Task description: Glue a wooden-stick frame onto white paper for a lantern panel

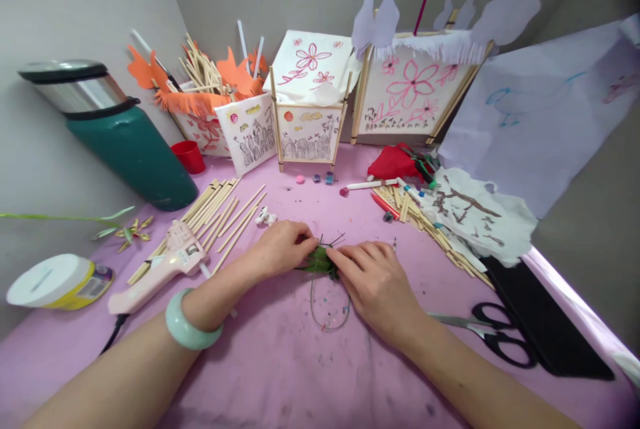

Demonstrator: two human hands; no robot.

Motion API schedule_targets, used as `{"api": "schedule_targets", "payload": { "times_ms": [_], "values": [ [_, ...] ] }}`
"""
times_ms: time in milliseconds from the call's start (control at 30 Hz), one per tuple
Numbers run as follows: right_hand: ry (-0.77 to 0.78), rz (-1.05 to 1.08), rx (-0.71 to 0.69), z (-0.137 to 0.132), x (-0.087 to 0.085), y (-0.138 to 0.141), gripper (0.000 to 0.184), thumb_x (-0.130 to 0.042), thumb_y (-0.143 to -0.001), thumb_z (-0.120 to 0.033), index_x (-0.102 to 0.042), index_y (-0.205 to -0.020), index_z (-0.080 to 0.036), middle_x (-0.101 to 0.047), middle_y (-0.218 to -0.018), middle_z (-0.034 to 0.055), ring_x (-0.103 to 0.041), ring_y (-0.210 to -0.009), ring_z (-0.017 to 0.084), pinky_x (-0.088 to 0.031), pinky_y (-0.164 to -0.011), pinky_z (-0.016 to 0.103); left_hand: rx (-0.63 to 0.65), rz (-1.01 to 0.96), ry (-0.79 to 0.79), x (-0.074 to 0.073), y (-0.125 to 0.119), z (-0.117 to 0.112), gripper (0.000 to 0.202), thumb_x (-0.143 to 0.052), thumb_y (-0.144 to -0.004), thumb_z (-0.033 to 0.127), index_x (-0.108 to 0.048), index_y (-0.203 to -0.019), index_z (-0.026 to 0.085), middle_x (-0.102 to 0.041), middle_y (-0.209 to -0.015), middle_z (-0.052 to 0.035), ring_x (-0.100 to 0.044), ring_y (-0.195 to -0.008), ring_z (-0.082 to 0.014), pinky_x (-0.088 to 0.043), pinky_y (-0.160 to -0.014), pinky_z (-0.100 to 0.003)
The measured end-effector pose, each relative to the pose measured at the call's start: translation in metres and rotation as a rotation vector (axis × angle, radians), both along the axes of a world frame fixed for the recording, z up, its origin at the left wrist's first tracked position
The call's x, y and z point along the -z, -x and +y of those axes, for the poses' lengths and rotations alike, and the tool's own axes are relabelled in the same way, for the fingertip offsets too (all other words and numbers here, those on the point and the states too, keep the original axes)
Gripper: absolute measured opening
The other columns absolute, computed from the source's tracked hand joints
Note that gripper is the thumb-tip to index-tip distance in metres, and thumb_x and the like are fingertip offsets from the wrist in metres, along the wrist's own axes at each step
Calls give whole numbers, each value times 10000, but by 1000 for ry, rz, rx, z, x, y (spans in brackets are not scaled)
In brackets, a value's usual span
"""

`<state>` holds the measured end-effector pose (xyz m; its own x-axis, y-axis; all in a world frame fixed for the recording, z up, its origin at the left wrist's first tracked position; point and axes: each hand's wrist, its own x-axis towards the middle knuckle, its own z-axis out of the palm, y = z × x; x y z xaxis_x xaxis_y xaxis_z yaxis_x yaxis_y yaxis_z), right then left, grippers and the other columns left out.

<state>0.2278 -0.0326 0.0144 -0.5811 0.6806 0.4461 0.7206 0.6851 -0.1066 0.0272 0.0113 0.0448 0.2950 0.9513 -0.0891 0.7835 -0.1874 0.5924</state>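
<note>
A small dark-green bundle (319,260), its exact kind unclear, lies on the table between my hands. Thin dark strands stick out of its top, and a thin cord loop (349,309) hangs from it toward me. My left hand (283,247) pinches at its upper left edge, thumb and fingertips together. From the other side, my right hand (373,286) presses its fingertips onto the right edge, the other fingers curled. What lies right under the fingertips is hidden. Close to my left hand sits a small white figure (265,216) with dark spots.
A pink glue gun (173,259), wooden sticks (215,206), a teal bottle (133,146) and a white-lidded tub (60,282) stand left. Black-handled scissors (493,334) and a black flat object (550,329) lie right. Decorated paper lanterns (310,136) line the back.
</note>
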Motion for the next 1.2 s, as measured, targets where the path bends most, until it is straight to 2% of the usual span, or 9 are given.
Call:
{"api": "schedule_targets", "payload": {
  "times_ms": [233, 433, 667, 900, 1067, 1133, 1200],
  "values": [
    [-3, -43, -26, 2, 2, 0, 332, -547, -877, -137, -613, -1198, -189, -649, -1050, 83, -496, -922, 219, -343, -818, 388, -25, 35, 126, -3, 0, 10, 159, -530, -710, 259, -666, -739, 181, -664, -664, -2, -560, -605, -135, -374, -559, -230],
    [-7, -48, -36, 2, 2, -1, 326, -524, -892, -136, -614, -1199, -199, -645, -1054, 89, -491, -925, 218, -348, -816, 386, 43, 142, 104, -13, -7, 21, 146, -534, -683, 241, -671, -712, 196, -663, -668, 9, -565, -633, -134, -384, -585, -231],
    [44, -34, -26, 3, 4, 2, 396, -485, -875, -90, -558, -1263, -119, -625, -1041, 119, -485, -932, 236, -371, -809, 388, 58, 178, 180, -16, -7, 26, 173, -554, -647, 206, -681, -763, 188, -680, -722, 1, -583, -671, -138, -403, -590, -220],
    [73, -46, -22, 3, 4, 2, 390, -487, -881, -92, -562, -1260, -145, -610, -1064, 118, -481, -949, 238, -376, -806, 385, 106, 320, 274, -27, -9, 30, 190, -566, -655, 252, -698, -763, 169, -662, -698, -22, -564, -648, -148, -395, -574, -231],
    [78, -28, -25, 3, 6, 1, 391, -475, -890, -93, -560, -1265, -164, -610, -1063, 117, -482, -951, 231, -379, -788, 375, 63, 269, 338, -25, -11, 34, 211, -538, -692, 251, -682, -810, 153, -634, -645, -21, -548, -574, -133, -389, -525, -220],
    [90, -22, -27, 3, 6, 0, 395, -475, -888, -91, -559, -1266, -168, -609, -1064, 116, -482, -951, 229, -380, -787, 373, 95, 270, 279, -22, -10, 37, 220, -534, -707, 240, -689, -836, 155, -647, -657, -23, -559, -585, -133, -391, -537, -220],
    [103, -22, -26, 3, 5, 0, 400, -477, -885, -88, -556, -1269, -168, -608, -1064, 116, -482, -955, 229, -381, -793, 374, 134, 307, 153, -19, -10, 39, 218, -536, -719, 230, -704, -842, 167, -677, -707, -27, -574, -632, -139, -388, -567, -226]
  ]
}}
